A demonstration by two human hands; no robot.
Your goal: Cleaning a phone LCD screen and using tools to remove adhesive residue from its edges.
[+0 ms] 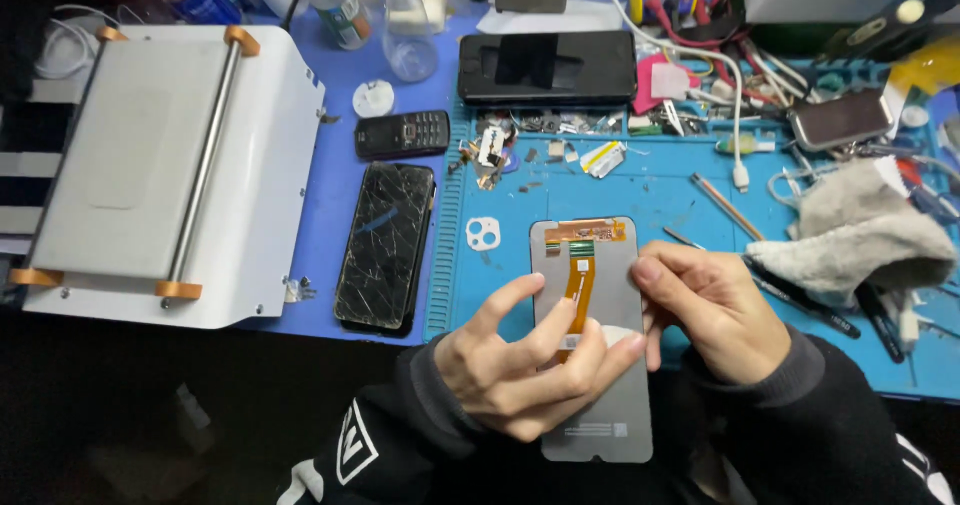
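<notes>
The fingers (585, 350) of the left hand (520, 365) are pinched loosely at the lower end of the orange ribbon cable (579, 280), thumb and forefinger closing on its connector tab while the other fingers spread half open above the panel. The right hand (715, 310) curls around the right edge of the grey screen panel (600, 405), its forefinger pressed on the rim and the rest folded, steadying it. The panel lies face down, held just above the near edge of the blue mat (660, 195) on the table (345, 85).

The likely trouble is the ribbon cable: a sharp pull or a hard fold at the pinch could crease or tear it, or lift it off the copper strip at the top of the panel. A tight squeeze by the right hand could also flex the thin panel and crack it.

Further out, a cracked black phone (385, 245) lies left of the mat, a small keypad phone (402, 134) above it, a white machine with a metal plate (160, 165) at far left, and a grey cloth (860, 230) at right.
</notes>
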